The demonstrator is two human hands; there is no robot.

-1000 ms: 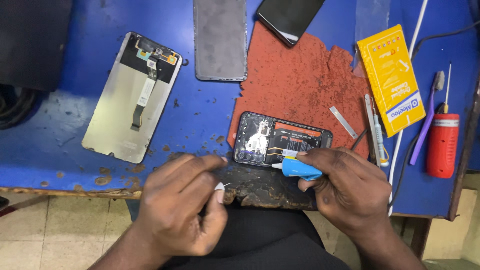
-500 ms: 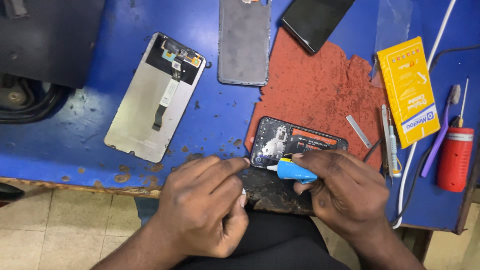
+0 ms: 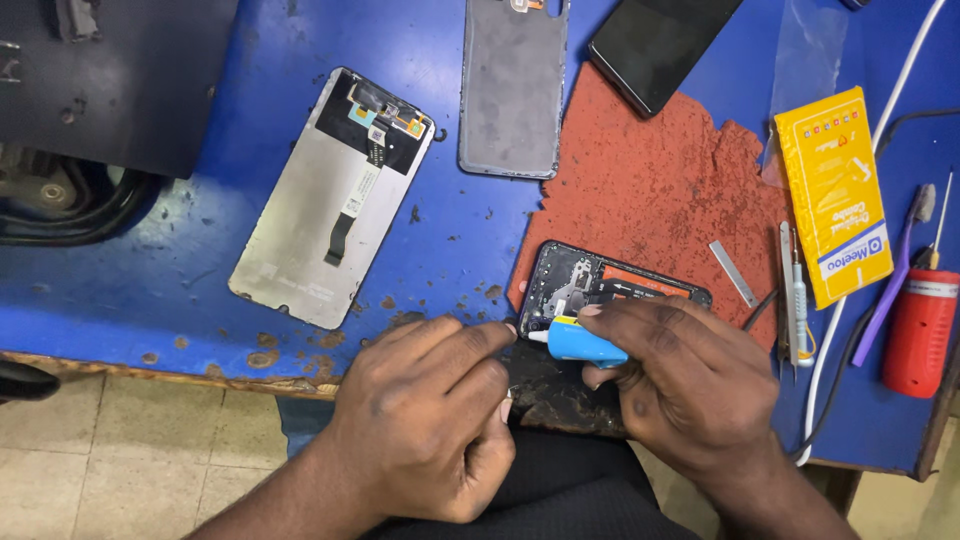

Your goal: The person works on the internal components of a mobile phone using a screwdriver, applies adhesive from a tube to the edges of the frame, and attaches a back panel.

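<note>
1. Your right hand (image 3: 690, 385) is closed around a small blue tube (image 3: 585, 345) with a white nozzle. The nozzle points left, toward the near left corner of the opened phone body (image 3: 600, 290).
2. Your left hand (image 3: 430, 420) is loosely curled and holds nothing that can be seen. Its index fingertip reaches toward the nozzle and the corner of the phone body; whether it touches either cannot be told.
3. The opened phone body lies with its internals facing up, at the near edge of the tabletop (image 3: 150, 280), on the lower part of the worn red mat (image 3: 660, 190). Your right hand covers its near right portion.
4. A detached display panel (image 3: 300, 230) lies face down to the left, well apart from the phone body, with its flex cable on top.
5. A grey back cover (image 3: 512, 90) lies beyond the phone body, just beside the left edge of the red mat.
6. A dark phone (image 3: 660, 40) rests at the far edge of the mat.
7. To the right lie a yellow packet (image 3: 835, 195), a thin metal strip (image 3: 733, 272), a pair of tweezers (image 3: 785, 290), a purple brush (image 3: 890, 280) and a red cylindrical container (image 3: 920, 330). A white cable (image 3: 830, 350) runs between them.
</note>
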